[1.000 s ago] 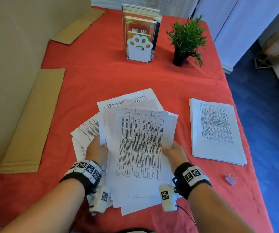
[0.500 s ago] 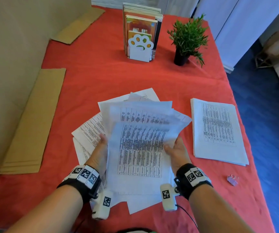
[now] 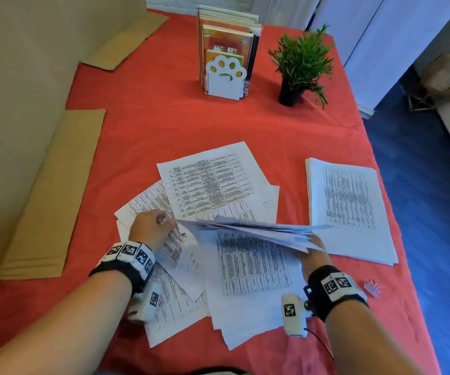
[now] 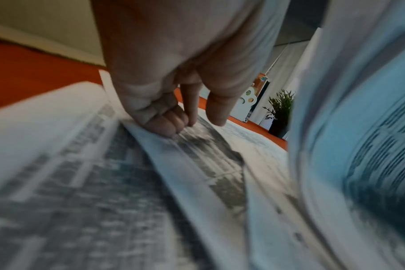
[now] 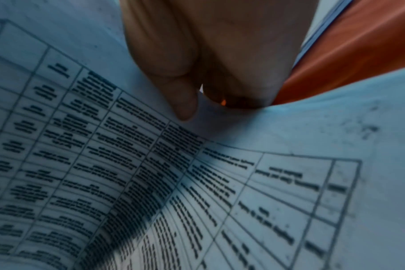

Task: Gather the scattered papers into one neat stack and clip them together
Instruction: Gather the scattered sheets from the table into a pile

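Note:
Printed white papers [image 3: 207, 182] lie fanned out on the red tablecloth [image 3: 164, 125]. My right hand [image 3: 310, 247] pinches the right edge of a bundle of sheets [image 3: 259, 231] and holds it raised and bent over the pile. In the right wrist view the thumb [image 5: 185, 109] presses on the bundle [image 5: 150, 182] and the fingers are hidden behind it. My left hand [image 3: 164, 220] rests with bent fingertips [image 4: 173, 126] on a loose sheet [image 4: 104, 182] at the pile's left, its thumb free. A small pink binder clip [image 3: 371, 288] lies to the right of my right wrist.
A squared stack of papers [image 3: 348, 207] lies to the right of the pile. At the back stand a book holder [image 3: 225, 74] and a potted plant [image 3: 299, 66]. Cardboard strips [image 3: 53, 190] lie along the left. The table's right edge drops to a blue floor [image 3: 421, 185].
My left hand let go of the bundle and moved left onto the loose sheets. The right hand alone now holds the bundle, lifted and bent, uncovering papers beneath.

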Tool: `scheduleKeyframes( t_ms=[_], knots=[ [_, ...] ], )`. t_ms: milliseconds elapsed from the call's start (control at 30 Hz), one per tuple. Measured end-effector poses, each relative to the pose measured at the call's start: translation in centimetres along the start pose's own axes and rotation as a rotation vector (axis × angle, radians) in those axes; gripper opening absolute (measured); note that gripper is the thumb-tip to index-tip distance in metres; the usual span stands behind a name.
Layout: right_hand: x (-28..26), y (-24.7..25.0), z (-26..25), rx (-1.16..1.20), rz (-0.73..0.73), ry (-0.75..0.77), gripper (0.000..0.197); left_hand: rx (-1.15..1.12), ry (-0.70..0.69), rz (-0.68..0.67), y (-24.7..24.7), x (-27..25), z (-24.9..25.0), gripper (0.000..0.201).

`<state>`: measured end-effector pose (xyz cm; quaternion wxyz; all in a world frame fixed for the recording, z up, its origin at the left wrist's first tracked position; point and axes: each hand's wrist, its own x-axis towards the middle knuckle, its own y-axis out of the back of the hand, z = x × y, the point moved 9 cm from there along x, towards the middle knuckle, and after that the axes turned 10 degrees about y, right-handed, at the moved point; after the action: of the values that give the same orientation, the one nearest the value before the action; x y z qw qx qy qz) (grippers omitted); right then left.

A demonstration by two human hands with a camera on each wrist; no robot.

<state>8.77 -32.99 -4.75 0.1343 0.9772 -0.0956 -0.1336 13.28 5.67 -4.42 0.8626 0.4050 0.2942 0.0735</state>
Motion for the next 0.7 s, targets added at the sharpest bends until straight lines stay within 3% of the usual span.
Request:
scheduleKeyframes(
  t_ms=[167,367,433,567,633,700],
  knots=[
    [0.4,-1.6,0.8,0.01,-0.076,-0.065,0.022,-0.258,-0.032,0.036,-0.3,-0.6,2.2,0.031],
    [-0.1,-2.2,1.7,-0.086,-0.186,-0.111,0.03,-0.311,0.012,-0.015,-1.6,-0.9,1.8,0.033],
    [-0.5,-2.5,1.7,-0.141,-0.23,-0.133,0.031,-0.308,-0.043,-0.006,-1.6,-1.6,2.0,0.031],
    [-0.1,-0.9,1.6,-0.164,-0.086,-0.142,0.033,-0.225,0.048,0.044,-0.7,-2.5,0.3,0.036],
    [0.4,0.7,1.7,-0.064,0.027,-0.165,0.031,-0.126,0.09,-0.047,-1.3,-2.9,-0.5,0.034],
    [1.0,2.4,1.9,0.028,0.114,-0.193,0.027,-0.093,0.117,-0.23,-2.7,-4.1,-0.6,0.029]
  ],
)
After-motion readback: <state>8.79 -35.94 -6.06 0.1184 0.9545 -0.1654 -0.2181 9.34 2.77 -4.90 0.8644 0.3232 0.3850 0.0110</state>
